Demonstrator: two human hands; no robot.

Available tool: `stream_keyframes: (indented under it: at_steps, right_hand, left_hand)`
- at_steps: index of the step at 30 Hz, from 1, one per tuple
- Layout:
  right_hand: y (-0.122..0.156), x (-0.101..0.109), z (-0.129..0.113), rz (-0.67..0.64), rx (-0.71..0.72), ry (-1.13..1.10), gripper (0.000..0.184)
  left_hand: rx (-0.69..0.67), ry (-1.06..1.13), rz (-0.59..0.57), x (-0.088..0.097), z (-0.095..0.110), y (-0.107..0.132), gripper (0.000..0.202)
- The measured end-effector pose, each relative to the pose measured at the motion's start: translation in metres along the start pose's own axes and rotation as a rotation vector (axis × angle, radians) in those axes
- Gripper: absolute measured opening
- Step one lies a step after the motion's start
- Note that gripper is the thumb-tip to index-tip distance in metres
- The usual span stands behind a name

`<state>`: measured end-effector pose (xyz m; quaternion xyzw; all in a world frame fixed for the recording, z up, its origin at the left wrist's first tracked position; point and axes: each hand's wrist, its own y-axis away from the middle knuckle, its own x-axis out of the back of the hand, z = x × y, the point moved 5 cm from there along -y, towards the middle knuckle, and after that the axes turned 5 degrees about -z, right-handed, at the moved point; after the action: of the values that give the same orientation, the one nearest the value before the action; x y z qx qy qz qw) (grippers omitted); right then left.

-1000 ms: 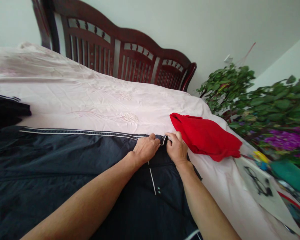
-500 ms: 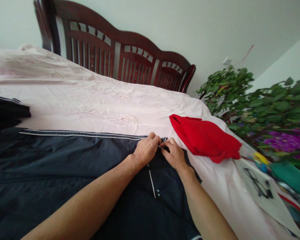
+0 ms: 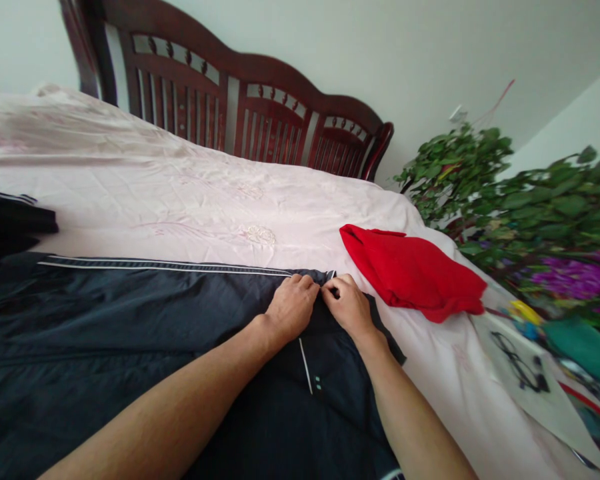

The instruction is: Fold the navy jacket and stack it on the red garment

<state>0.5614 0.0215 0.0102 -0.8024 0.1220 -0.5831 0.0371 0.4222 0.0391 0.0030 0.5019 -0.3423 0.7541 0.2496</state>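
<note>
Navy track pants (image 3: 190,320) with a white-edged stripe along the far side lie spread out in front of me. My left hand (image 3: 294,303) has its fingers closed on the pants' striped edge, near their right end. Right beside it, my right hand (image 3: 346,303) pinches the same edge between thumb and fingers. The bit of cloth in the pinch is mostly hidden. Below the hands a white line and small pale green marks show on the navy fabric.
A folded red cloth (image 3: 413,270) lies to the right on the pale pink bedspread (image 3: 205,200). Black clothing (image 3: 15,223) is at the far left. Eyeglasses (image 3: 515,363) rest on a pale surface near leafy plants (image 3: 555,207). A dark wooden headboard (image 3: 240,67) stands behind.
My left hand has tipped lower, its knuckles now over the edge. The thin white piece seen between my fingertips is now covered. Both hands stay at the same spot on the pants.
</note>
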Motion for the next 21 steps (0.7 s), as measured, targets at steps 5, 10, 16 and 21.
stream_keyframes:
  at_steps: [5,10,16,21]
  right_hand:
    - [-0.002,-0.002,0.008,-0.020,-0.130,-0.091,0.030]
    - [-0.004,-0.005,0.013,-0.048,-0.131,-0.131,0.039]
    - [-0.018,0.016,0.011,0.189,-0.004,-0.012,0.033]
    - [-0.051,0.008,0.004,-0.078,0.164,0.086,0.017]
  left_hand:
    - [-0.051,-0.020,-0.013,-0.001,0.003,0.004,0.028]
    - [-0.067,-0.059,-0.007,0.001,0.007,0.007,0.042]
    - [-0.084,-0.102,0.004,0.000,0.011,0.009,0.045]
    - [-0.080,-0.111,-0.001,0.001,0.011,0.010,0.048]
